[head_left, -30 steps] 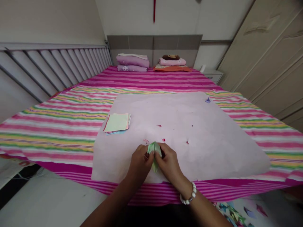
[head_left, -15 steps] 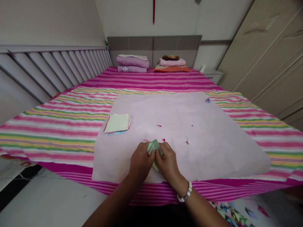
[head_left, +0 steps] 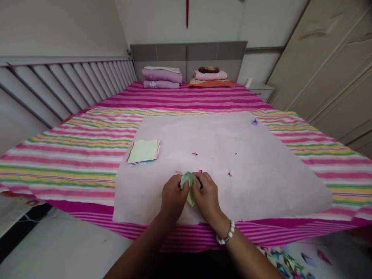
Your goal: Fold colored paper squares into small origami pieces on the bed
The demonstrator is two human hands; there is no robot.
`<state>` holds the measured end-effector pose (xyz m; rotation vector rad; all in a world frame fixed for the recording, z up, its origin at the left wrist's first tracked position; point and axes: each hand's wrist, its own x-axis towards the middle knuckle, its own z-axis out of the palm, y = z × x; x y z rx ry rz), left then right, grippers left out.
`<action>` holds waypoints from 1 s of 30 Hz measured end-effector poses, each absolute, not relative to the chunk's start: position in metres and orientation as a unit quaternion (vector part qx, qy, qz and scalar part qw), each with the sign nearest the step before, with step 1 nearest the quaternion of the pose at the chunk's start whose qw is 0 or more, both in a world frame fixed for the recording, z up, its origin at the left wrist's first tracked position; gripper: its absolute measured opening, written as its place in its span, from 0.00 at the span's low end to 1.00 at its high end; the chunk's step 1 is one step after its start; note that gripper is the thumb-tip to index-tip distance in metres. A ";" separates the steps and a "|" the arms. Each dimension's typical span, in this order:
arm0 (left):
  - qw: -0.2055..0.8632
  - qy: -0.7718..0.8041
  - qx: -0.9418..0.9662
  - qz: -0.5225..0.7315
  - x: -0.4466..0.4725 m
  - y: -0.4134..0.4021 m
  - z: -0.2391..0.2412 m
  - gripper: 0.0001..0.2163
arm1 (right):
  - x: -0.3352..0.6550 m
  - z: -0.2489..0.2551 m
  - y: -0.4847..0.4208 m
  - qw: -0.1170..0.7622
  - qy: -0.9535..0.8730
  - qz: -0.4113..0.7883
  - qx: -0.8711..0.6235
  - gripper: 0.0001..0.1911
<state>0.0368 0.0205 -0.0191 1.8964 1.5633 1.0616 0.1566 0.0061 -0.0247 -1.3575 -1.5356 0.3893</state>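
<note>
Between my two hands is a folded piece of green origami paper, pale mint on top and yellower toward its lower point. My left hand pinches its left side, thumb on the near face. On the other side my right hand grips it the same way, a white bead bracelet on the wrist. Both hands are just above a large pale sheet laid on the bed. To the left on that sheet lies a stack of square coloured papers, a light green one on top.
Small red paper scraps are scattered on the sheet. A little purple folded paper piece rests at its far right corner. Several folded paper pieces lie on the floor at lower right. Folded bedding sits by the headboard.
My thumbs have shifted slightly apart, and more of the green paper's middle and lower point shows between them. The view has moved very slightly.
</note>
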 end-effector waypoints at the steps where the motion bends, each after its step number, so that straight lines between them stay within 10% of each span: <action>1: 0.244 0.565 0.684 0.392 0.037 0.021 -0.019 0.05 | 0.156 -0.025 0.006 0.501 -0.641 0.159 -0.559 0.10; 11: 0.222 0.542 0.668 0.459 0.038 0.028 -0.025 0.05 | 0.154 -0.029 0.009 0.529 -0.641 0.144 -0.537 0.13; 30: 0.501 0.497 0.550 0.447 0.027 0.032 -0.015 0.11 | 0.168 -0.033 0.023 0.571 -0.435 0.446 -0.534 0.13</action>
